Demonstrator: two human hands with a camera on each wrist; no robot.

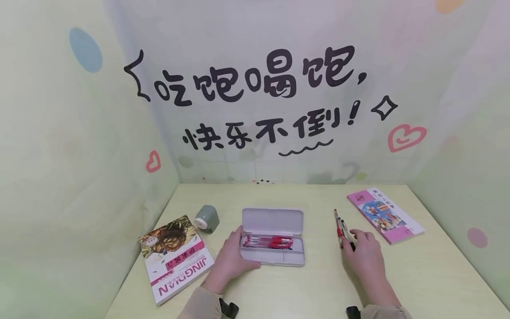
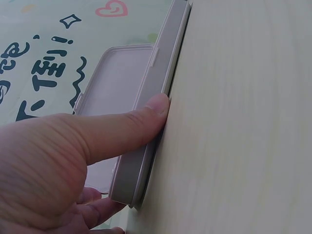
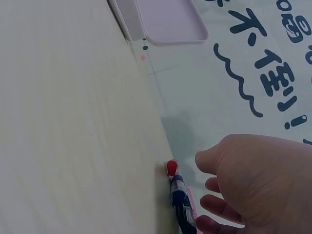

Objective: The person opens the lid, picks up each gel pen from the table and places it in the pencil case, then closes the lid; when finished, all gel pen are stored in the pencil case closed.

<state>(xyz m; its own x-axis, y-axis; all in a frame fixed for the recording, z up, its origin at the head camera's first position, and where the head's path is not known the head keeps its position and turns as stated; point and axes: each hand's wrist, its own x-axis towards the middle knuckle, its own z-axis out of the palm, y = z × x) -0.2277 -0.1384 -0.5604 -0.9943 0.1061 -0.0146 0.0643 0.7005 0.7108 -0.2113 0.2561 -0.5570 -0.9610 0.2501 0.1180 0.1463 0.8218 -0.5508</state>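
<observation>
A pale lilac pencil case (image 1: 295, 258) lies with its lid up on the table, several red-capped pens (image 1: 275, 242) inside its back compartment. My left hand (image 1: 235, 254) grips the case's left end; the left wrist view shows the thumb (image 2: 141, 119) against the front wall and the fingers round the end. On the right, a few loose pens (image 1: 339, 226) lie close together on the table, with red, blue and black parts. My right hand (image 1: 364, 254) hovers over their near ends, fingers loosely bent and thumb apart. In the right wrist view a gap shows between hand and pens (image 3: 179, 192).
A book (image 1: 175, 261) with a pink and white cover lies at the left. Behind it stands a grey-green rounded object (image 1: 207, 218) with a white front. At the right back lies a pink booklet (image 1: 384, 215). Printed walls enclose the table (image 1: 279, 292) on three sides.
</observation>
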